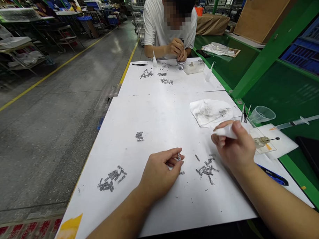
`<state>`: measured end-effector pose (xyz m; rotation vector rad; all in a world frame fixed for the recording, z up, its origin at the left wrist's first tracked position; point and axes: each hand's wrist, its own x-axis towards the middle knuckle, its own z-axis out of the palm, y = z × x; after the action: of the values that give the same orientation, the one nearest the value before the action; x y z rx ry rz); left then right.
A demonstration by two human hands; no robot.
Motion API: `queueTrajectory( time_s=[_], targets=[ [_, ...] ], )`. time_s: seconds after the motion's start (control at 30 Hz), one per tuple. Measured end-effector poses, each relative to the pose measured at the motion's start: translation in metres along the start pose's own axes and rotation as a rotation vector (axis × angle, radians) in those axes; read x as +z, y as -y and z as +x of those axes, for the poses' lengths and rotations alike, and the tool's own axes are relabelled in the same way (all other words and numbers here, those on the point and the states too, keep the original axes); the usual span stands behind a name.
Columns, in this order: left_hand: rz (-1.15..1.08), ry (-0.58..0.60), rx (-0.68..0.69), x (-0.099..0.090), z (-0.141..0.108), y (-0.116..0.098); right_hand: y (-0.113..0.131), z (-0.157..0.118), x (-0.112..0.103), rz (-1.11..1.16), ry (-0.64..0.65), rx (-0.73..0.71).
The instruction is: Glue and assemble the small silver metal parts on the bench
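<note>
Between the thumb and fingers of my left hand (160, 173) is a small metal part (179, 156), held just over the white tabletop (162, 210). My right hand (235, 146) is closed around a small white squeeze bottle (228, 131), its tip pointing left. Below and between the hands lies a loose pile of small metal parts (207, 169), with tiny dark specks scattered near it. A second pile of metal parts (111, 178) sits to the left of my left hand. Farther up, several parts in a neat cluster (139, 136) lie together.
A stained white cloth (210, 112) lies beyond my right hand. Along the right edge are a clear plastic cup (262, 114), a syringe (301, 121), a small glass bottle (261, 142) and a blue cutter (272, 174). Opposite, a person in a white shirt (156, 25) works over similar parts.
</note>
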<state>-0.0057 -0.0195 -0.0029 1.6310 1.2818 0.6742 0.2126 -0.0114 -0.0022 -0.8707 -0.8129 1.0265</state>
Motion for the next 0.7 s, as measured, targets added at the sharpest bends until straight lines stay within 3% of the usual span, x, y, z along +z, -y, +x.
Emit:
queueTrajectory(
  time_s=[0.1, 0.27, 0.33, 0.5, 0.7],
  targets=[
    [-0.004, -0.004, -0.014, 0.0, -0.001, -0.001, 0.006, 0.015, -0.005, 0.051, -0.084, 0.063],
    [-0.023, -0.006, -0.026, 0.0, -0.001, -0.001, 0.002, 0.026, -0.013, 0.002, -0.057, 0.218],
    [-0.028, -0.005, -0.031, 0.0, -0.001, 0.0, -0.005, 0.026, -0.014, -0.163, -0.026, 0.189],
    [-0.03, -0.007, -0.058, -0.002, -0.001, 0.0, -0.017, 0.02, -0.008, -0.891, 0.079, -0.048],
    [-0.04, 0.007, -0.088, -0.003, 0.0, 0.002, -0.021, 0.012, 0.0, -1.107, 0.235, -0.015]
  ],
)
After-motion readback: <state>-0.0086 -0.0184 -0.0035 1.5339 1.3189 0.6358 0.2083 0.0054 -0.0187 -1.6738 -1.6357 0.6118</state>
